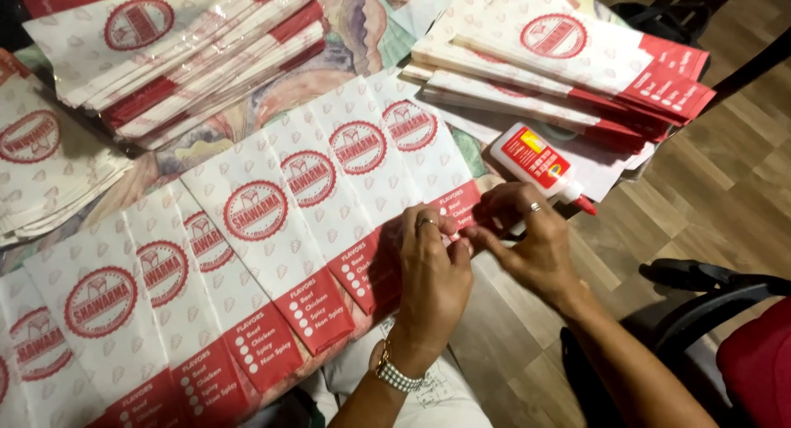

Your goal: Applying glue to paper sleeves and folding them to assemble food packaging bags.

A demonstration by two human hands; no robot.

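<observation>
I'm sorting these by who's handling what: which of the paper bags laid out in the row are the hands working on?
The rightmost bag in the row: both the left hand and right hand pinch its red bottom edge, beside the glue bottle. The other bags lie untouched.

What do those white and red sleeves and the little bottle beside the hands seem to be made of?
The sleeves look like thin matte paper: flat, creased, printed. The stack at the back seems wrapped in clear film, judging by its glare. The glue bottle looks like smooth white plastic with a red tip.

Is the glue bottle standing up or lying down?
Lying down. The glue bottle rests on its side on paper sheets, red tip pointing toward the right hand.
</observation>
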